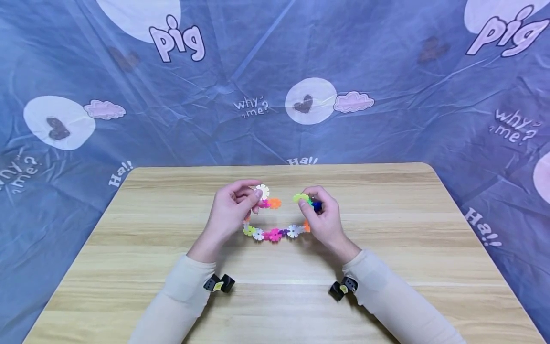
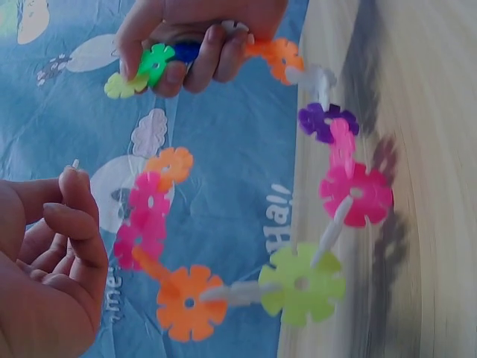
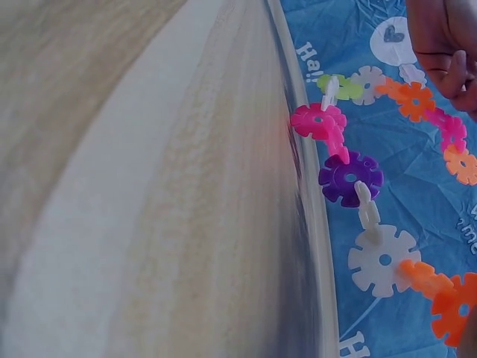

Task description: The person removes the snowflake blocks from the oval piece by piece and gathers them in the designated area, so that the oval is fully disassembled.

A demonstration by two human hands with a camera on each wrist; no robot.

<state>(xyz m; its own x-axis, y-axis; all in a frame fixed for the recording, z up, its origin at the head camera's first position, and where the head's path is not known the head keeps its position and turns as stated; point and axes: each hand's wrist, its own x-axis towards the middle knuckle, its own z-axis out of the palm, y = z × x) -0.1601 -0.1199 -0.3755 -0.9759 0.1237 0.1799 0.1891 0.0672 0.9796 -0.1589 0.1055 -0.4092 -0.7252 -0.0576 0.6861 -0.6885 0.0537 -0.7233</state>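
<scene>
My left hand (image 1: 234,208) pinches a white notched flower disc (image 1: 262,191) between thumb and forefinger; the left wrist view shows only a sliver of the disc (image 2: 75,164). Just beyond those fingers is an orange disc (image 1: 275,203), the free end of a curved chain of interlocked flower discs (image 1: 275,235). At the chain's other end, my right hand (image 1: 325,217) grips it near a yellow-green disc (image 1: 301,197), with green (image 2: 156,64) and dark blue (image 2: 186,51) discs beside it. Orange, pink, purple and white discs make up the rest, partly hidden by the right fingers.
A wood-grain table (image 1: 275,306) lies under both hands. Behind it and at the sides hangs a blue printed cloth (image 1: 266,62). Small black cameras (image 1: 219,283) are strapped at both wrists, over pale sleeves (image 1: 172,306).
</scene>
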